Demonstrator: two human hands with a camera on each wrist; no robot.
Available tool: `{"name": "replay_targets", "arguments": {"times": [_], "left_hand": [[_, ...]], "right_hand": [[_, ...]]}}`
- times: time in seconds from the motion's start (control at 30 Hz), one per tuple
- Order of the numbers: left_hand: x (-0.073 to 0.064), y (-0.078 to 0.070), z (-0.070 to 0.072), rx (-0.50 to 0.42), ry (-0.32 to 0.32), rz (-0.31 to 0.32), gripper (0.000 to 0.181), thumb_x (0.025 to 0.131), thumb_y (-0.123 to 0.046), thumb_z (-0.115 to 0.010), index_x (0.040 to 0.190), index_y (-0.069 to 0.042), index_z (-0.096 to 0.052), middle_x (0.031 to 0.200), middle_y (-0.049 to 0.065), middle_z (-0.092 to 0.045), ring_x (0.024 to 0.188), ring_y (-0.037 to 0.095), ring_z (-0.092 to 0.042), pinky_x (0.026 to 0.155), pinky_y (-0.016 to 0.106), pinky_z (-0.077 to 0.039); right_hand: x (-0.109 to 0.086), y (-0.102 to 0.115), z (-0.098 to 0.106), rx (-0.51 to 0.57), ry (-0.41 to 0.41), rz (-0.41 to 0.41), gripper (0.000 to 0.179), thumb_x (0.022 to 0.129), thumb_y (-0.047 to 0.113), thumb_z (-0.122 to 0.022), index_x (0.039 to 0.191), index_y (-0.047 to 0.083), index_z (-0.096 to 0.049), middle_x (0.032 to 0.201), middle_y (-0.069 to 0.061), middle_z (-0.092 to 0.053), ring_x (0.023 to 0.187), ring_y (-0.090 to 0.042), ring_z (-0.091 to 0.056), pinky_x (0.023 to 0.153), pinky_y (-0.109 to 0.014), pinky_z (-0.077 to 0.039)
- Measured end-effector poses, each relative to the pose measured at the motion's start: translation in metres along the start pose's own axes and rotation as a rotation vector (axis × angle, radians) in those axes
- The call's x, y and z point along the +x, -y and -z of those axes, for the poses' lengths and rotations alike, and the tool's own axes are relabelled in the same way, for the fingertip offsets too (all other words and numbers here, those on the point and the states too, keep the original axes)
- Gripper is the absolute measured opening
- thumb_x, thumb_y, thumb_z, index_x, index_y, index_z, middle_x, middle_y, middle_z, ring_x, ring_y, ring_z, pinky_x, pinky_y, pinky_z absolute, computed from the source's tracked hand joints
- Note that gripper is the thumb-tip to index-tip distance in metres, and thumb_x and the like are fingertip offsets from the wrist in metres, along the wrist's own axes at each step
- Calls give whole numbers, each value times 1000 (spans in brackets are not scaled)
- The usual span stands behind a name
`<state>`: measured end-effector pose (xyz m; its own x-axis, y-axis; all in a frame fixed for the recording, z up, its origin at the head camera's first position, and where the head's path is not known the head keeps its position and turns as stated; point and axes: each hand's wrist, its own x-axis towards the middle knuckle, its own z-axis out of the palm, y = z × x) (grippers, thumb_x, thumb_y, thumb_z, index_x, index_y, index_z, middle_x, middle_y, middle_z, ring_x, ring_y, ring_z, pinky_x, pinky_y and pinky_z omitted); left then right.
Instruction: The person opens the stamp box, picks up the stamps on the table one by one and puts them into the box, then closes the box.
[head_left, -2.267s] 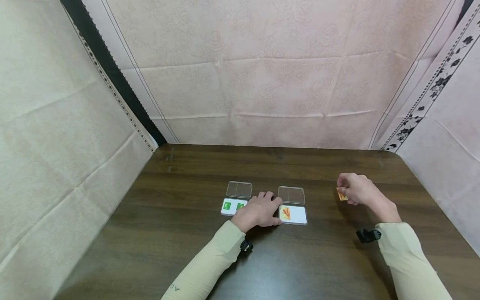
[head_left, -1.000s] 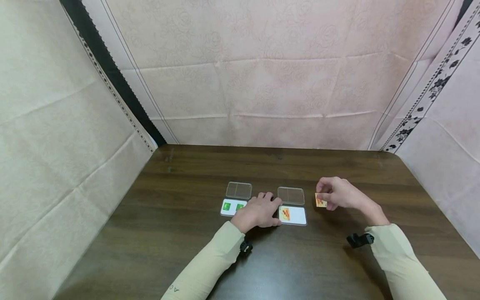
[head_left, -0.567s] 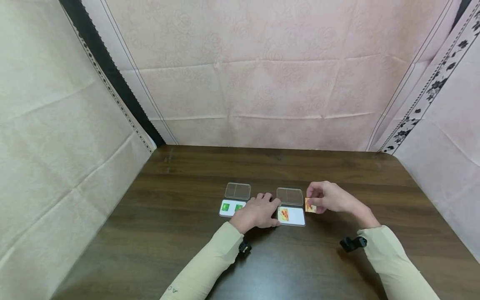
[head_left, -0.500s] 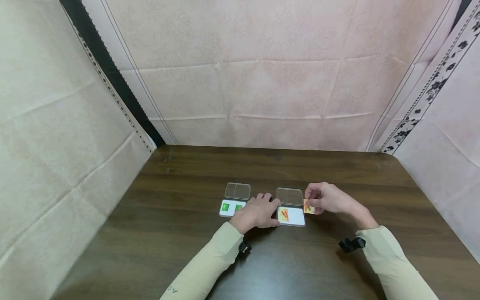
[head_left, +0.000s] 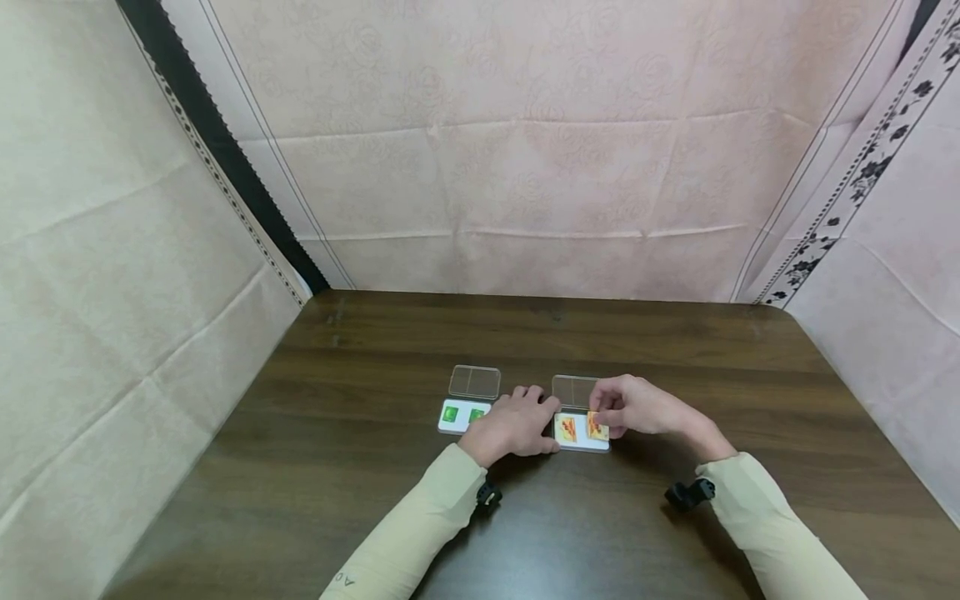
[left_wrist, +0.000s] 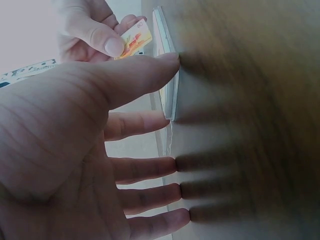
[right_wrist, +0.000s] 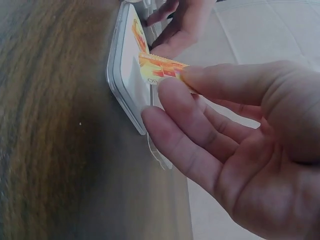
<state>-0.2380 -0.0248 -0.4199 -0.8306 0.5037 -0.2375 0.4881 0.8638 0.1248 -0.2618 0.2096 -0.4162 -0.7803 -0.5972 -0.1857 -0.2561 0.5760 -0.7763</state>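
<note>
Between thumb and fingers my right hand (head_left: 633,408) pinches an orange stamp (right_wrist: 162,69) with a perforated edge and a printed number. It is over the right half of the white base of an open flat case (head_left: 582,446). A similar orange stamp (head_left: 566,429) lies on the left half of that base. My left hand (head_left: 513,422) is spread with fingertips down on the table, and its thumb (left_wrist: 150,72) is right at the near left edge of this case. Another open case (head_left: 452,427), with two green stamps (head_left: 450,413) on its white base, is partly covered by the left hand.
Both cases have clear lids, the left lid (head_left: 475,382) and the right lid (head_left: 573,390), folded back away from me. The brown wooden table (head_left: 375,350) ends at hanging pale cloths (head_left: 525,208) behind and at both sides.
My right hand has carried the orange stamp leftward across the table, from the far right to over the right case's base. The left hand stays in place.
</note>
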Motion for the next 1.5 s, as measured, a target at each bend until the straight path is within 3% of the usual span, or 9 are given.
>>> {"name": "replay_targets", "arguments": {"times": [0.3,0.7,1.13,1.5], "left_hand": [[0,0,0,-1,-3,0,60,88,-53,-66,138,-26,-49,147,6,-45,129,26,-45,107,46,-40],[-1,0,0,10,-16,-1,57,88,-52,-67,137,-25,-51,145,6,-47,128,25,-46,105,45,-42],[0,0,0,24,-20,-6,58,89,-52,-66,137,-24,-50,145,6,-47,128,25,-46,104,44,-42],[-1,3,3,-19,-18,-11,60,88,-50,-68,139,-24,-49,143,6,-49,124,24,-48,103,42,-44]], "right_hand": [[4,-4,-4,-22,8,4,8,92,11,-67,96,7,-62,85,-9,-62,68,-19,-60,62,-35,-56],[12,-9,-13,-211,-63,-2,9,90,13,-70,88,14,-62,75,0,-60,57,-14,-56,51,-29,-49],[13,-2,-16,-355,-102,2,13,90,15,-71,84,17,-60,75,3,-57,66,-11,-50,59,-26,-42],[6,3,-8,-368,-112,-7,12,89,16,-71,86,18,-60,75,3,-56,64,-11,-49,57,-25,-41]]}}
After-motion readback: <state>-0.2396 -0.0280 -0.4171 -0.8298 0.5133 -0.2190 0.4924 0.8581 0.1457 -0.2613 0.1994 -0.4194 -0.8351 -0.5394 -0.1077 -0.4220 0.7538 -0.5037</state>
